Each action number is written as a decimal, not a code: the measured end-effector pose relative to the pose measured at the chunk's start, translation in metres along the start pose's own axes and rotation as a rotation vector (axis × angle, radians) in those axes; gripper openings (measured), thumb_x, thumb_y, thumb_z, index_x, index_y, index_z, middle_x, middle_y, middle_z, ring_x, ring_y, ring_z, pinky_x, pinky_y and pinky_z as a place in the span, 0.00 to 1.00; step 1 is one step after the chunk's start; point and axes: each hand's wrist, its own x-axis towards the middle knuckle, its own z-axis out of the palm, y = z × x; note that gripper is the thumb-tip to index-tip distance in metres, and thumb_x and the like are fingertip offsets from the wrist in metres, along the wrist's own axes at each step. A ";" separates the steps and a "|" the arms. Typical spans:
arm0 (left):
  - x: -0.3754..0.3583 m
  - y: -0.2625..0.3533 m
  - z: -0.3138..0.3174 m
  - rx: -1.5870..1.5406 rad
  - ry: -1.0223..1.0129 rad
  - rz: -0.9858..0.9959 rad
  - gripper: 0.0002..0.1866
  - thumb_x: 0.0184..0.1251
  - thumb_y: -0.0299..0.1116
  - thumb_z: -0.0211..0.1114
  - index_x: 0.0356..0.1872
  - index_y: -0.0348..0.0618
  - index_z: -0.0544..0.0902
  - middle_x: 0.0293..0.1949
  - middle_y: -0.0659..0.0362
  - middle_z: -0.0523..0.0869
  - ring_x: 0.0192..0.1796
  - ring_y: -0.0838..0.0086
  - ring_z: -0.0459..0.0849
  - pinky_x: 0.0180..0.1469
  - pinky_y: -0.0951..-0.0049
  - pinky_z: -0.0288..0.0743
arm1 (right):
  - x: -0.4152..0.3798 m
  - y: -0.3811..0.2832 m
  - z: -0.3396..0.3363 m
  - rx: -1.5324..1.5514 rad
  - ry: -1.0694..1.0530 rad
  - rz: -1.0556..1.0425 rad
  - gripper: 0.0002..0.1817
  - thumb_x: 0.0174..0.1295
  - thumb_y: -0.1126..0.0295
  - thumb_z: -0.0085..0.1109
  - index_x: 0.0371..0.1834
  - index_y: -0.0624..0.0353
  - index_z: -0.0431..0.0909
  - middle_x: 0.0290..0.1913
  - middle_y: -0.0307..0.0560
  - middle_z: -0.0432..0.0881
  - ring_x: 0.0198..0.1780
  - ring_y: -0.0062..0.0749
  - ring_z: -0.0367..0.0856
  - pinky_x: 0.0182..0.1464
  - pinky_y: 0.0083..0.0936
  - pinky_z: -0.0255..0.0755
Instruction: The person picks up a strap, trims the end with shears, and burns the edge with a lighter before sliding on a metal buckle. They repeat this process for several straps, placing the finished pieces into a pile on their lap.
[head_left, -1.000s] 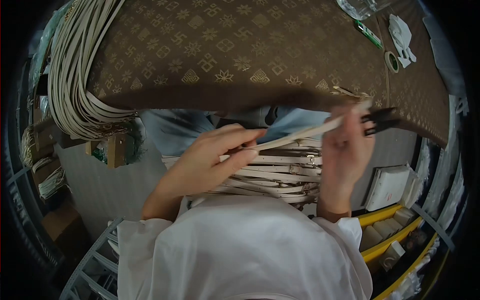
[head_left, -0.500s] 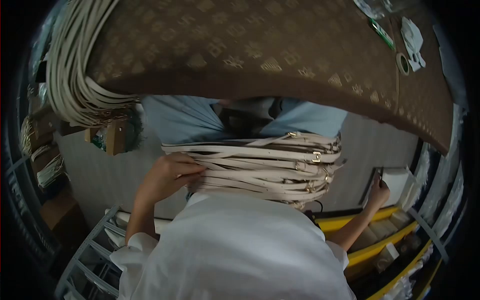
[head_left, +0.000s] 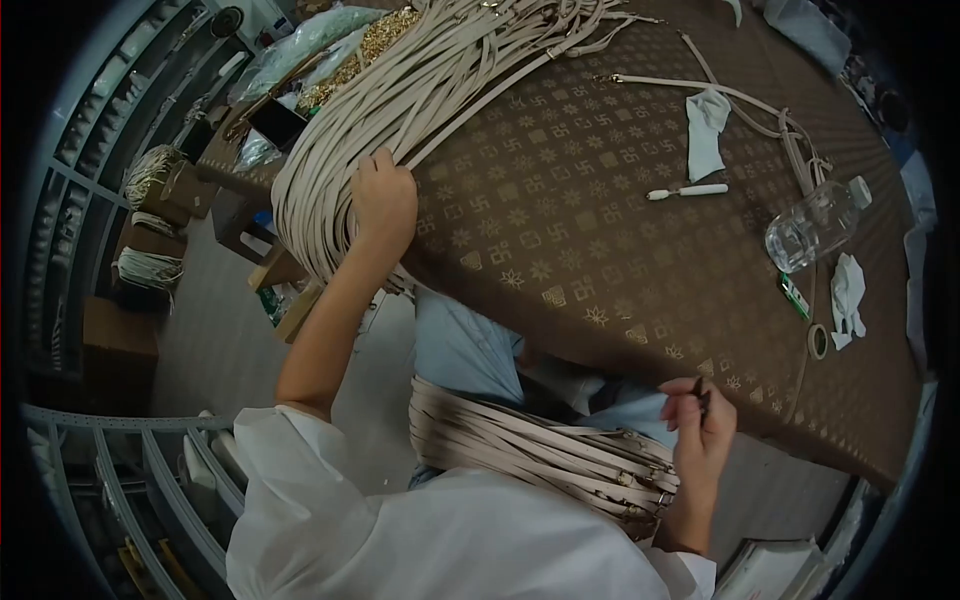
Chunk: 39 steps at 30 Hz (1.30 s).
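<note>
My left hand (head_left: 385,205) reaches onto the large heap of cream straps (head_left: 340,170) at the table's left end, its fingers bent over them; whether a strap is gripped is hidden. Near the table's front edge, my right hand (head_left: 703,425) is closed on a small dark tool (head_left: 702,397), too small to identify. Across my lap lies a bundle of cream belts (head_left: 530,450) with gold-coloured buckles at its right end.
The brown patterned table (head_left: 520,220) carries a clear bottle (head_left: 815,225), a white pen-like item (head_left: 688,191), a tape roll (head_left: 818,342), white cloths (head_left: 706,135) and loose straps. A cardboard box (head_left: 120,335) and shelves stand left.
The view has turned left and up over the table. My left hand has gone from the lap belts to the strap heap; my right hand has come from the far right to the table edge.
</note>
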 end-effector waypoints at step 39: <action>-0.137 0.008 -0.141 -2.191 -0.835 -0.714 0.11 0.66 0.30 0.48 0.40 0.36 0.77 0.20 0.66 0.72 0.21 0.86 0.65 0.24 0.86 0.61 | 0.187 0.018 0.024 0.514 0.231 0.325 0.16 0.63 0.61 0.48 0.42 0.64 0.73 0.23 0.34 0.68 0.18 0.13 0.53 0.20 0.14 0.48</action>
